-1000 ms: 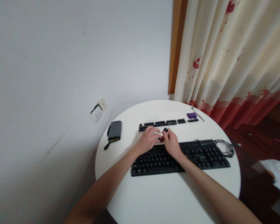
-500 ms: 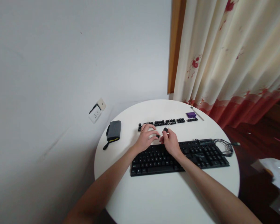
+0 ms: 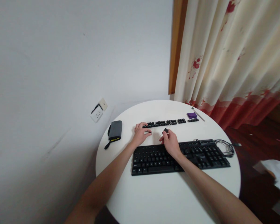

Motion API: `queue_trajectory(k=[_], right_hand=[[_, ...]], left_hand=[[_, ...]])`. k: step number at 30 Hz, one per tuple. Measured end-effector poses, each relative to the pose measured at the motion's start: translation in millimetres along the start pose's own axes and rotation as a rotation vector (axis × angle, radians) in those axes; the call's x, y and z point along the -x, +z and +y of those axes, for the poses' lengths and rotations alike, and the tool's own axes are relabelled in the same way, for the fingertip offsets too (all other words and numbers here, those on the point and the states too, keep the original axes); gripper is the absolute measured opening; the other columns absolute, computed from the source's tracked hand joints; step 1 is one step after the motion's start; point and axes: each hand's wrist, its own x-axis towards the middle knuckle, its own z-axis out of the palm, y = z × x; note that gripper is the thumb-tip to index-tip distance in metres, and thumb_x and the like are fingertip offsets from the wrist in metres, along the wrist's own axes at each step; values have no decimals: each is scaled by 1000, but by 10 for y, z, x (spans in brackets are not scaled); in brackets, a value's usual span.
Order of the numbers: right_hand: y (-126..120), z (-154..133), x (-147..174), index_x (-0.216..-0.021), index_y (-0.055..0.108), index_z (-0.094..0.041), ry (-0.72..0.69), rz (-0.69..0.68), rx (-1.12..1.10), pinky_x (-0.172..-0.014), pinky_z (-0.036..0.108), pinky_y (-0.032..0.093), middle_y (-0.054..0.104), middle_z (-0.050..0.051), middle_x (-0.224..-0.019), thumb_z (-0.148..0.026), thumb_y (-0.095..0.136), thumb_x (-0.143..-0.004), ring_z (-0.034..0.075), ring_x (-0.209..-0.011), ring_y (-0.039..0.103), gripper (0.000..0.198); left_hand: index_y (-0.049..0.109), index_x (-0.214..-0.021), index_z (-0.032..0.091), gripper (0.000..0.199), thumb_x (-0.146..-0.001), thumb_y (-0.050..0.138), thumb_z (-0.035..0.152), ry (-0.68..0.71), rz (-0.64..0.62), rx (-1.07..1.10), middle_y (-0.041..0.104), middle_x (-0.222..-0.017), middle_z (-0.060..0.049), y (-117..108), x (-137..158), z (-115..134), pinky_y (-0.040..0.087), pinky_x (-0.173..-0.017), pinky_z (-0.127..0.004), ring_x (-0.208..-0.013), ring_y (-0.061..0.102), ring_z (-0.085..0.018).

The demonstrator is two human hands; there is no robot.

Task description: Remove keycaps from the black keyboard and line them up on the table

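Observation:
A small black keycap [image 3: 150,132] is pinched between the thumb and fingers of my left hand [image 3: 139,135], just in front of the left end of the row of loose keycaps [image 3: 160,123]. My right hand [image 3: 170,140] is closed around a keycap puller [image 3: 165,130] with a black handle and thin wire prongs. It hovers over the back edge of the black keyboard [image 3: 158,161]. The hand and forearm cover part of the keys there. My left hand hides the leftmost loose keycaps.
On the white round table [image 3: 140,193] lie a grey pouch [image 3: 115,130] at left, a purple cloth [image 3: 192,115] and a thin brush [image 3: 198,114] at back right. The keyboard's coiled cable [image 3: 226,148] reaches past the right edge. The wall and curtain [image 3: 207,71] stand behind.
My left hand has moved left, away from my right hand, with the keycap, to the left end of the keycap row. My right hand has hardly moved.

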Motion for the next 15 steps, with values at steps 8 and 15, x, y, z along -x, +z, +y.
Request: queue_trajectory(k=[8,15], right_hand=[[8,19,-8,-79,51,-21,2,-12,-12,-55,27,46,69,5,-64,-44,42,-95,17,-51,61,30],[-10,-25,-7,-79,50,-21,-3,-10,-33,-54,27,46,68,4,-64,-44,42,-94,17,-50,60,28]], left_hand=[[76,-99,33,28,-72,83,33,-34,25,-29,52,-130,-4,12,-23,-14,35,-102,-48,-119,42,-29],[62,-126,34,62,-69,85,37,-46,72,-82,47,-136,-6,-13,-28,12,34,-103,-47,-123,39,-31]])
